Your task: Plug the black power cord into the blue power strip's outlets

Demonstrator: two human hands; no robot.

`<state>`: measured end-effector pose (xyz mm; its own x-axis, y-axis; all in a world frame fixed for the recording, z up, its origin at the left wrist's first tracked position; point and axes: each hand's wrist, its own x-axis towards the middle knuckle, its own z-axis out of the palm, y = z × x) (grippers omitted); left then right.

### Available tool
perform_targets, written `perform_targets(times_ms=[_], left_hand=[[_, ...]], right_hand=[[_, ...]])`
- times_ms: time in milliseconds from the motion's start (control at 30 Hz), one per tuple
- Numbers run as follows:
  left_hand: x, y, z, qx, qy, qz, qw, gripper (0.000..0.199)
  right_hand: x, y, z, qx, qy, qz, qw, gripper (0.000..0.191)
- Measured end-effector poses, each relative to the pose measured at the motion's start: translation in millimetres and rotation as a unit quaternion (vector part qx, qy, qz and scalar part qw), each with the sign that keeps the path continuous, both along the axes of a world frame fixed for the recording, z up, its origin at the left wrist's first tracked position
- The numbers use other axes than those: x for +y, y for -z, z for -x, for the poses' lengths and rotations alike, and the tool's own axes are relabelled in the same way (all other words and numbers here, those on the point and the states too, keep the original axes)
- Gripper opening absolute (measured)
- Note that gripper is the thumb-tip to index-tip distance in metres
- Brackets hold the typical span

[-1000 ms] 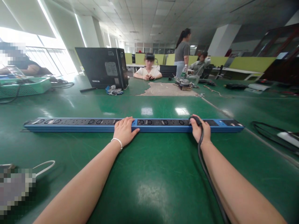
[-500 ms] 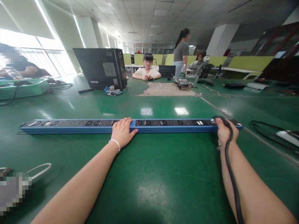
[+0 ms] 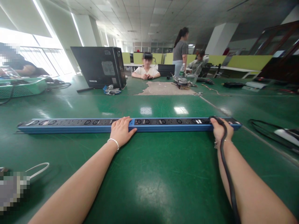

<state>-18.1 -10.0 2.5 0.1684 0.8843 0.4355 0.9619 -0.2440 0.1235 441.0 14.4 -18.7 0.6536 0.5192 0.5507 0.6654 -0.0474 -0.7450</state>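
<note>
A long blue power strip (image 3: 154, 128) with a black socket face lies across the green table. My left hand (image 3: 119, 129) lies over its middle, fingers across the top to the far edge and thumb against the near side. At the strip's right end, my right hand (image 3: 222, 129) is closed around the plug end of a black power cord (image 3: 225, 158). The plug is down at the socket face; how far it sits in a socket is hidden by my fingers. From there the cord runs back along my right forearm.
Farther back stand a black computer case (image 3: 95, 67) and a pair of gloves (image 3: 112, 90). A green basket (image 3: 28, 88) is at left, a loose black cable (image 3: 263, 124) at right. Across the table sits a person (image 3: 146, 70); other people are behind and at left.
The view has shifted slightly. My right hand, with the plug, has moved a little to the left along the strip's right end. My left hand stays on the strip.
</note>
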Motion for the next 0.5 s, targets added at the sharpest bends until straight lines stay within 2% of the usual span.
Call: perform_targets(times_ms=[267, 500], left_hand=[[0.5, 0.0, -0.1, 0.002, 0.000, 0.000, 1.000, 0.050], [0.3, 0.0, -0.2, 0.011, -0.004, -0.003, 1.000, 0.050]], right_hand=[[-7.3, -8.7, -5.7, -0.018, -0.003, 0.084, 0.996, 0.038], [-7.8, -4.0, -14.1, -0.133, -0.035, 0.075, 0.988, 0.044]])
